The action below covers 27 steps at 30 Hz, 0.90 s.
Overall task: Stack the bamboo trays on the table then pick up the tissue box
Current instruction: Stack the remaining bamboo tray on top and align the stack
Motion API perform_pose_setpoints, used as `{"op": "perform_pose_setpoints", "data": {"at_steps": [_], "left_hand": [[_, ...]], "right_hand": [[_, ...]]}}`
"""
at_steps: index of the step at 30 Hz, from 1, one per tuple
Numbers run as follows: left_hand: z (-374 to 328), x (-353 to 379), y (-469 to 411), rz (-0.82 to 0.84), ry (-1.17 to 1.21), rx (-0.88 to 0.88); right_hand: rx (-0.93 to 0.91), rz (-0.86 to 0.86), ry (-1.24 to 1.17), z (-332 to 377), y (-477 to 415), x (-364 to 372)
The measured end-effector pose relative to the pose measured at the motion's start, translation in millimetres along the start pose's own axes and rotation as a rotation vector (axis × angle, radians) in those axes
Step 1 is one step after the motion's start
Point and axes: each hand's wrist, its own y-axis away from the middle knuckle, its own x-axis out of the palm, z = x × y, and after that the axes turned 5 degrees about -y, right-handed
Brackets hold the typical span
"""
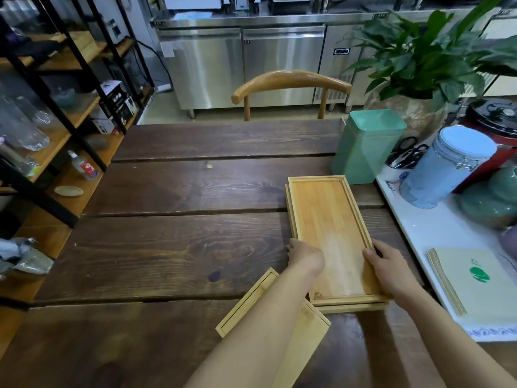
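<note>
A bamboo tray [327, 217] lies on top of another tray [289, 208], slightly askew, on the right part of the dark wooden table [173, 247]. My left hand [305, 257] grips the top tray's left rim. On its right rim, near the front corner, my right hand [390, 268] holds it. A third bamboo tray [251, 306] lies at an angle near the front, partly hidden under my left forearm. A tissue box is not to be made out for certain.
A green tin [363, 147] stands behind the stack. A white tray [436, 233] on the right carries a blue clip-lid jar [444, 166], teaware and a stack of paper packets [472, 281]. A wooden chair [291, 82] faces the far edge. Black shelves [56, 121] stand left.
</note>
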Motion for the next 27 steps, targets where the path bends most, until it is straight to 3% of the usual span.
{"op": "perform_pose_setpoints", "data": {"at_steps": [27], "left_hand": [[7.7, 5.0, 3.5, -0.074, 0.170, 0.004]], "right_hand": [[0.062, 0.156, -0.285, -5.8, -2.5, -8.4]]}}
